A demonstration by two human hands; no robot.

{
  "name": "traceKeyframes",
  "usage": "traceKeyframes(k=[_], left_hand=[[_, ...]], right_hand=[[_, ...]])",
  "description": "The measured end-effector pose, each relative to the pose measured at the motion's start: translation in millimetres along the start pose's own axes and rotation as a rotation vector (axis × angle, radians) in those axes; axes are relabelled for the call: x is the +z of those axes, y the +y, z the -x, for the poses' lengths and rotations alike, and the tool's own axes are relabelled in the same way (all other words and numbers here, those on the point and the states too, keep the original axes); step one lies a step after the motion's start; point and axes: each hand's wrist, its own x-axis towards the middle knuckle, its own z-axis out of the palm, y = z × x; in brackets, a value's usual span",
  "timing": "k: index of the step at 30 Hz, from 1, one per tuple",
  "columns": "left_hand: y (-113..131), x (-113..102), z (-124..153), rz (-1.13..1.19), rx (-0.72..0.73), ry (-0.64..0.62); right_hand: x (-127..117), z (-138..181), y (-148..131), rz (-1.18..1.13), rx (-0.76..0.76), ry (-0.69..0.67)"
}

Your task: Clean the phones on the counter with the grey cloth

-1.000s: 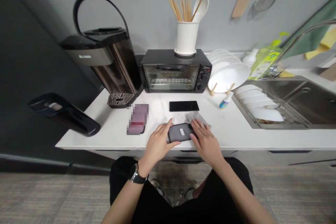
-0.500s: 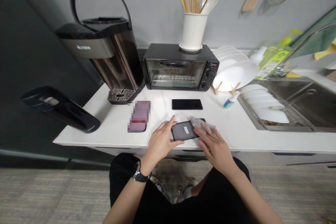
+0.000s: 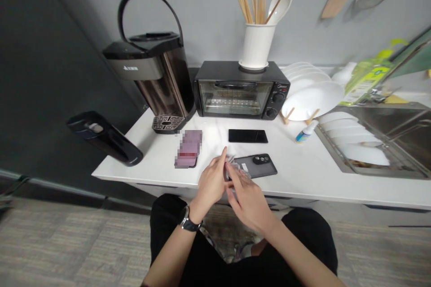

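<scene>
Left hand (image 3: 212, 180): seen from the head camera, my only view, it was half spread at the left end of the grey phone (image 3: 269, 167), index finger pointing away from me; its thumb was mostly covered, so I couldn't tell whether I was pinching anything.
Right hand (image 3: 249, 199): its fingers reached across to the left one, over a thin crumpled wipe (image 3: 232, 160), thumb slightly apart from the index; gripping or only pressing, I couldn't tell.
Grey phone: it lay flat on the counter (image 3: 303, 166) just in front of me, its camera end bare on the right; it might have been only a case.
Counter: the surface looked smooth and the front edge was near, so a pull towards me with a loose left hand could have dragged the phone off.
Wipe: bunched under my fingers, it could have snagged the small white label (image 3: 244, 167) and peeled a corner.
Fingers: with both hands crowded at one end, they could have bumped each other, and lopsided pressure might have swung the camera end round.
Black phone (image 3: 248, 136): just behind, it risked a knock if the grey one skidded away from me.
</scene>
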Motion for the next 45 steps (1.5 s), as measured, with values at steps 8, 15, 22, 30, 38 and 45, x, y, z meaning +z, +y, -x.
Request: traceKeyframes(k=[8,15,22,30,38,45], left_hand=[[6.7,-3.1,-7.2,0.08,0.038,0.036],[7.4,-2.6,-8.7,0.074,0.077,0.035],[2.0,0.9,-6.5,0.003,0.022,-0.006],[5.1,-0.3,-9.0,0.053,0.084,0.031],[1.4,6.3,-1.6,-0.063,0.033,0.025],[7.3,0.4,-2.5,0.003,0.056,0.038]], right_hand=[[-45.5,45.8,82.7,0.19,0.07,0.044],[-14.6,12.3,63.5,0.274,0.16,0.157],[1.7,2.4,15.8,0.101,-0.047,-0.004],[-31.9,43.5,92.0,0.336,0.16,0.149],[8.6,-2.8,11.7,0.127,-0.006,0.014],[-32.5,52.5,87.1,0.33,0.081,0.108]])
